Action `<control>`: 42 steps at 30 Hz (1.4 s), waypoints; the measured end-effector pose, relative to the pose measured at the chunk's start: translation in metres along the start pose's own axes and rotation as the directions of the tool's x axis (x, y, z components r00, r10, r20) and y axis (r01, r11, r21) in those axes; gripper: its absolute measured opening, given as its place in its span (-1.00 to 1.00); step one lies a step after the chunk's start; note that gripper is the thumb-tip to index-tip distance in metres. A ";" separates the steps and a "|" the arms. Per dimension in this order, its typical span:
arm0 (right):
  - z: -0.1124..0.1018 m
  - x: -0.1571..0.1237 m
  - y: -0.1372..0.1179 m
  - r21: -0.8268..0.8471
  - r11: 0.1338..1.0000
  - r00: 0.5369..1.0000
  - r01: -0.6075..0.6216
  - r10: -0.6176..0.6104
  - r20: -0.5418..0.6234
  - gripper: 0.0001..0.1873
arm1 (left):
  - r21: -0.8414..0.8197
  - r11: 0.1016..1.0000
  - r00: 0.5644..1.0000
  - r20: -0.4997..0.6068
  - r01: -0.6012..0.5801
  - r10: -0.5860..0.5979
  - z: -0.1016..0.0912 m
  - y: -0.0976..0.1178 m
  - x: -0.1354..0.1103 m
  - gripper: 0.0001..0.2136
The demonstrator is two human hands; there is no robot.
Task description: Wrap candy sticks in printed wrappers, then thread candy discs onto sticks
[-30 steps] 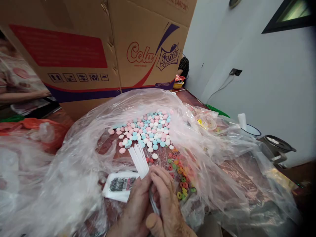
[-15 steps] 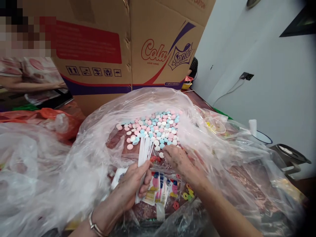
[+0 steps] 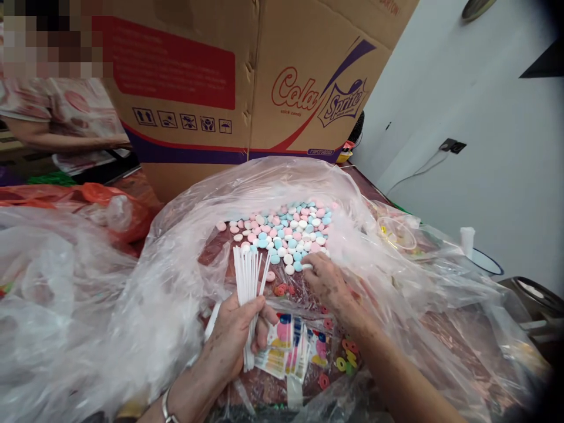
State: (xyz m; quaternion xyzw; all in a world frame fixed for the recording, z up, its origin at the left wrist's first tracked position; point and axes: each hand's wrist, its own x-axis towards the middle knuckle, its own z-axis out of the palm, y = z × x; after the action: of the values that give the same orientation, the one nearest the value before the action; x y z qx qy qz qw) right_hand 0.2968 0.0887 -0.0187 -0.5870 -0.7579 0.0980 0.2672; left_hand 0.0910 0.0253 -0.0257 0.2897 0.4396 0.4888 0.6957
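Note:
My left hand (image 3: 235,338) is closed around a bundle of thin white sticks (image 3: 247,276) that fan upward; one stick carries a pink candy disc (image 3: 270,276). My right hand (image 3: 324,282) reaches forward and pinches a white candy at the near edge of a pile of pink, blue and white round candies (image 3: 288,232). The pile lies on a large clear plastic bag (image 3: 176,252) spread open on the table. Small printed colourful wrappers (image 3: 286,346) lie just under my left hand, with coloured ring candies (image 3: 346,358) beside them.
A big cardboard carton (image 3: 220,88) printed "Cola Sprite" stands behind the pile. Another person's arm (image 3: 66,141) shows at the far left. An orange bag (image 3: 110,202) and more clear plastic lie left. A clear cup (image 3: 399,232) and dark pots (image 3: 529,294) sit right.
My hands have parted: the right one left the stick bundle and reached to the candy pile. The left hand keeps the sticks. The printed wrappers came into view.

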 end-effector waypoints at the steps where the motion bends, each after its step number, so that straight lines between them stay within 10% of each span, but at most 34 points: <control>1: 0.000 0.003 -0.001 0.005 1.000 1.000 -0.009 0.009 -0.015 -0.76 | 0.004 1.000 1.000 -0.018 -0.006 0.006 -0.001 0.000 0.000 -0.76; 10: 0.034 0.016 -0.039 -0.085 0.978 0.979 0.189 -0.182 0.088 -0.82 | 0.005 0.999 0.997 -0.066 -0.037 0.038 0.001 0.006 -0.001 -0.86; 23: 0.059 0.010 -0.029 -0.135 0.921 0.913 0.365 -0.327 0.243 -0.88 | -0.041 0.999 0.999 -0.043 -0.032 0.030 -0.001 0.009 -0.002 -0.76; 36: 0.065 0.013 -0.048 -0.067 0.973 0.945 0.220 -0.196 0.261 -0.86 | 0.030 0.995 0.995 -0.046 -0.092 0.093 -0.006 0.000 0.001 -0.78; 42: 0.045 0.019 -0.040 0.181 0.982 0.989 -0.052 0.025 0.147 -0.96 | 0.232 0.965 0.990 -0.046 -0.123 0.137 -0.006 -0.003 0.000 -0.78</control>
State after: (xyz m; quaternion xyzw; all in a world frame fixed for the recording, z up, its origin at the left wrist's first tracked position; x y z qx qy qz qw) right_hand 0.2365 0.1020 -0.0320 -0.5657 -0.7515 0.2149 0.2629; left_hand 0.0873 0.0246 -0.0305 0.3809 0.4939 0.4883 0.6104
